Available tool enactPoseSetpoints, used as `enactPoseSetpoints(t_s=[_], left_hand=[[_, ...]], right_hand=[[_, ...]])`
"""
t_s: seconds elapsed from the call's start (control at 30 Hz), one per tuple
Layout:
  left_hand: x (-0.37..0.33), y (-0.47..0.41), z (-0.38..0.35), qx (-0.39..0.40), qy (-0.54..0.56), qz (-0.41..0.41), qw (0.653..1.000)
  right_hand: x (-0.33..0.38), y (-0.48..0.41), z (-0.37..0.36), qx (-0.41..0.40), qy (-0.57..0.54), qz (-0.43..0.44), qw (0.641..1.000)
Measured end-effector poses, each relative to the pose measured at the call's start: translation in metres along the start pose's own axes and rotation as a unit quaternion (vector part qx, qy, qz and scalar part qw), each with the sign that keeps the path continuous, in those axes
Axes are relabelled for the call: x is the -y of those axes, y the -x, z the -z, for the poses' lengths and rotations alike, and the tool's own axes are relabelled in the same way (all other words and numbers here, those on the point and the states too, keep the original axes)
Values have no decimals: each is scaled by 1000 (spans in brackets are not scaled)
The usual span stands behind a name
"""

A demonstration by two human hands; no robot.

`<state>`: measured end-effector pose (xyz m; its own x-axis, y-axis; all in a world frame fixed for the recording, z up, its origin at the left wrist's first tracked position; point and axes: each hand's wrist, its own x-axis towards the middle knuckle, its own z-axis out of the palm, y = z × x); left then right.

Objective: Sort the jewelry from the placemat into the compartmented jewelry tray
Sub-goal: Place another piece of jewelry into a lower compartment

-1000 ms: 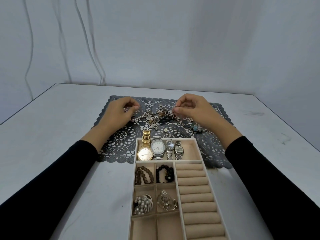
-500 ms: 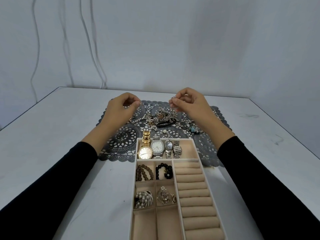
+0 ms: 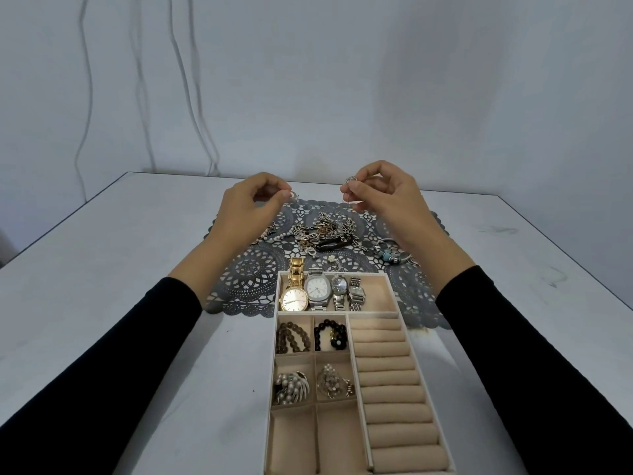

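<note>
Slippage is risked: tiny silver pieces [image 3: 295, 196] are pinched in the fingers of left hand [image 3: 246, 209] and right hand [image 3: 388, 197], and could be lost into the tangled pile [image 3: 329, 231] below.

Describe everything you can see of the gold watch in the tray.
The gold-toned metal wristwatch has a round white dial, a gold bezel and a link bracelet. It lies face up at the left end of the far compartment of the beige jewelry tray, bracelet running over the far rim onto the grey lace placemat, beside a silver watch.
</note>
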<state>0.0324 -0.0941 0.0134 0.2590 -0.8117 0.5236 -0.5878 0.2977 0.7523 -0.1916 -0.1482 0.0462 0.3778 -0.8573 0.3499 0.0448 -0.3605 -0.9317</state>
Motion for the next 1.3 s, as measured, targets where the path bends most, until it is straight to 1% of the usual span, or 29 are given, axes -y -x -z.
enactPoseSetpoints(t_s=[0.17, 0.47, 0.8, 1.03, 1.3], left_hand=[[-9, 4, 1, 13, 17, -9, 1000], [-26, 18, 10, 7, 35, -29, 999], [-43, 50, 19, 6, 61, -29, 998], [-54, 76, 23, 0, 90, -29, 995], [-68, 101, 23, -25, 112, -34, 993]], right_hand=[[9, 5, -3, 17, -9, 17, 1000], [30, 23, -8, 24, -56, 33, 998], [53, 57, -11, 44, -92, 46, 994], [64, 87, -17, 72, -108, 43, 991], [76, 125, -23, 113, -98, 56, 987]])
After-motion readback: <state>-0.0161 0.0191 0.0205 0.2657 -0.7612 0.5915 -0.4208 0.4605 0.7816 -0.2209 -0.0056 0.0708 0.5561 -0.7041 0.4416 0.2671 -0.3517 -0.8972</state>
